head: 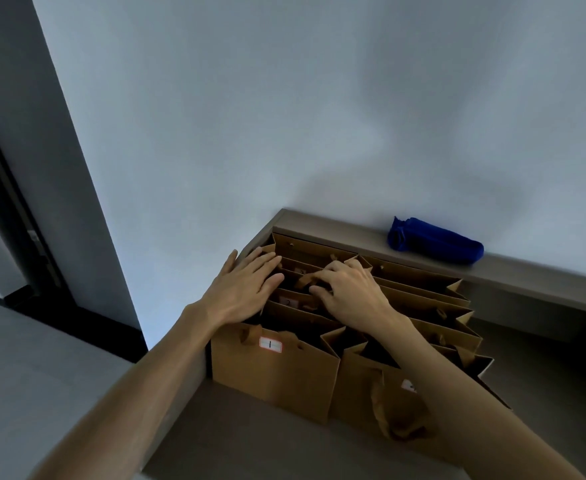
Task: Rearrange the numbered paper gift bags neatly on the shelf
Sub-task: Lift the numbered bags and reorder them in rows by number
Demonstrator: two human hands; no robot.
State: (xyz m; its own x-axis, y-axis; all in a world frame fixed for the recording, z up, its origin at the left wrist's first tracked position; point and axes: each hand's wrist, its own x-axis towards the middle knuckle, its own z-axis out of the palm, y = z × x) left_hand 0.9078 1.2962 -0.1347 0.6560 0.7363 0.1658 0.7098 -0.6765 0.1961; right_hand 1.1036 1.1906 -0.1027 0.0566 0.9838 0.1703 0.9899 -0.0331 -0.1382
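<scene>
Against the wall, on the shelf point(319, 445), kraft gift bags stand in two packed rows. Left of bag 1 point(274, 368), nothing but the shelf's side wall. Behind bag 1, left hand point(243, 289) lies flat, fingers straight, on the left row's tops; right hand point(350, 292), fingers curled, appears to pinch a paper handle point(307, 280), though the hold is partly hidden. Blue cloth point(435, 244) far right behind. Judgement: steady the row, tuck handles inside, square edges gently.
</scene>
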